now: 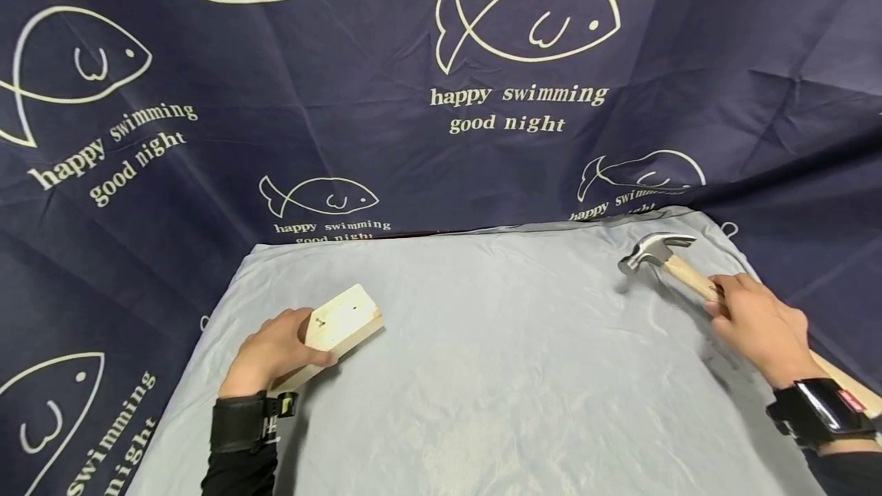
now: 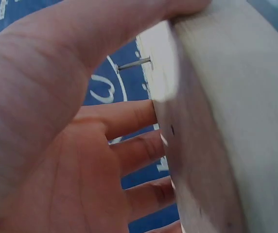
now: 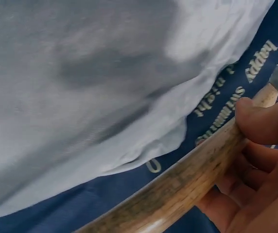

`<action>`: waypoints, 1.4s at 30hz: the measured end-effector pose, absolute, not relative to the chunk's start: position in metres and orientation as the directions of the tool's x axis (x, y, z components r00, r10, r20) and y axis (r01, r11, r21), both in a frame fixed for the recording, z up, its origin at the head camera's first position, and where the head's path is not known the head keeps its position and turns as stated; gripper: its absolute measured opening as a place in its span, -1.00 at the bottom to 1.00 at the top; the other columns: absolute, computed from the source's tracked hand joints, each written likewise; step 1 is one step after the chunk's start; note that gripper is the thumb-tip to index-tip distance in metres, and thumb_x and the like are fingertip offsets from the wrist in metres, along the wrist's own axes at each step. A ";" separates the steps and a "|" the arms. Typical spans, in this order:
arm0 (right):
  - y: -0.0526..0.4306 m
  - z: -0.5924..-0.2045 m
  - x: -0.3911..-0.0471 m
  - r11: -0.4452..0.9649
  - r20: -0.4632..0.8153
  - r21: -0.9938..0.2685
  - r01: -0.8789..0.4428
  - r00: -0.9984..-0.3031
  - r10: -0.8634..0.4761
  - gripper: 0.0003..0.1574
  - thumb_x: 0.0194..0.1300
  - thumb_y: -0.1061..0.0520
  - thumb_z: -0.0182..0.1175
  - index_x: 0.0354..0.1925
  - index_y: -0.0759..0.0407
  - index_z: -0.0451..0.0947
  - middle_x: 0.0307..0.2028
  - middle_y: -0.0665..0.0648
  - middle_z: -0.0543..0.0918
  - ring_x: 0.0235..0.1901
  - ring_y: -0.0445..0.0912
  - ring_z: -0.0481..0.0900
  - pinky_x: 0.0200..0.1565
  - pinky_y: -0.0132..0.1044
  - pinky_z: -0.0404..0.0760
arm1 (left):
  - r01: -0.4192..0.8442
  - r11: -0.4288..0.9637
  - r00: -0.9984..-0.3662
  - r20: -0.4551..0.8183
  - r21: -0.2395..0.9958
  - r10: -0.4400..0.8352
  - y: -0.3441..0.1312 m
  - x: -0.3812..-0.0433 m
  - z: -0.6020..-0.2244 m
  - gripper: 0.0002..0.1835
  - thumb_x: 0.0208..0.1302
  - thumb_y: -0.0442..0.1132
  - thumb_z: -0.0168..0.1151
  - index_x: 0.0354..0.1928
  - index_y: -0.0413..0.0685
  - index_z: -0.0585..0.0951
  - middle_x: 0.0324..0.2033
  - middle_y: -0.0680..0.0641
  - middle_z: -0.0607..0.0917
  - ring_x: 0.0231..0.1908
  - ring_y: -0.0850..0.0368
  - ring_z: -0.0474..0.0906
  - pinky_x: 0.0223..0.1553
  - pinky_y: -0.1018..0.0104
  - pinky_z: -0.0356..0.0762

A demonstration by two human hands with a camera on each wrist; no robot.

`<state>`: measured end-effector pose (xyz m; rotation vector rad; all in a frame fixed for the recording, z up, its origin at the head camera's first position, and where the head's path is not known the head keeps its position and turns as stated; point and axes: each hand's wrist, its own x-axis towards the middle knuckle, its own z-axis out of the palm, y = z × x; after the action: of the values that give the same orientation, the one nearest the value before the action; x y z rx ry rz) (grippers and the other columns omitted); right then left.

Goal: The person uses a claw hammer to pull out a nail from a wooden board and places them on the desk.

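At the left of the head view my left hand grips a pale wooden block, thumb along the near side and fingers on the other side. A nail stands partly out of the block's face, close to the hand. Farther along that face is a small dark spot. Over the right side of the table my right hand holds a claw hammer by its wooden handle. Its metal head points away to the upper left, above its shadow on the cloth.
A light grey cloth covers the table and hangs in folds at its right edge. Dark blue fabric printed with white fish and lettering hangs behind and at both sides. Each wrist wears a strapped device, such as the right wrist camera.
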<state>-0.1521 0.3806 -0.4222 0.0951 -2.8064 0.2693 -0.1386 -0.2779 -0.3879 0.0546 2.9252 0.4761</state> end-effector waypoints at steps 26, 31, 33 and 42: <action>0.306 -0.383 -0.146 0.959 0.487 -0.106 -0.262 -0.855 -0.179 -0.54 0.08 0.07 0.20 0.00 0.07 0.46 -0.24 0.03 0.53 -0.20 -0.02 0.48 -0.56 -0.08 0.39 | 0.170 0.952 -0.968 -0.140 0.257 0.210 -0.140 -0.184 -0.406 -0.12 -0.48 0.24 0.44 0.07 0.13 0.50 -0.21 0.05 0.57 -0.20 0.03 0.46 -0.16 -0.05 0.38; 0.298 -0.384 -0.143 0.960 0.473 -0.112 -0.258 -0.863 -0.177 -0.52 0.09 0.04 0.20 0.03 0.03 0.46 -0.21 0.00 0.54 -0.16 -0.02 0.48 -0.70 -0.11 0.32 | 0.162 0.951 -0.971 -0.132 0.263 0.201 -0.119 -0.191 -0.413 -0.10 -0.44 0.25 0.42 0.09 0.04 0.49 -0.20 0.00 0.56 -0.18 -0.02 0.45 -0.14 -0.10 0.37; 0.296 -0.384 -0.142 0.958 0.472 -0.115 -0.261 -0.863 -0.179 -0.52 0.10 0.03 0.20 0.03 0.02 0.45 -0.20 0.00 0.54 -0.14 -0.02 0.48 -0.70 -0.11 0.33 | 0.157 0.950 -0.973 -0.123 0.269 0.195 -0.110 -0.193 -0.415 -0.09 -0.41 0.26 0.41 0.11 0.01 0.48 -0.19 -0.02 0.56 -0.16 -0.04 0.44 -0.13 -0.11 0.36; 0.286 -0.385 -0.138 0.954 0.476 -0.136 -0.266 -0.862 -0.172 -0.53 0.11 0.02 0.21 0.04 -0.02 0.45 -0.17 -0.03 0.53 -0.10 -0.05 0.46 -0.74 -0.15 0.27 | 0.168 0.948 -0.969 -0.129 0.271 0.209 -0.076 -0.198 -0.421 -0.05 -0.39 0.30 0.39 0.16 -0.02 0.46 -0.11 -0.05 0.56 -0.12 -0.07 0.44 -0.08 -0.11 0.33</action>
<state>-0.1378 0.2862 -0.3854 0.3129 -2.6323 0.2713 -0.1976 -0.0759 -0.4210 0.2866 2.9457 0.3901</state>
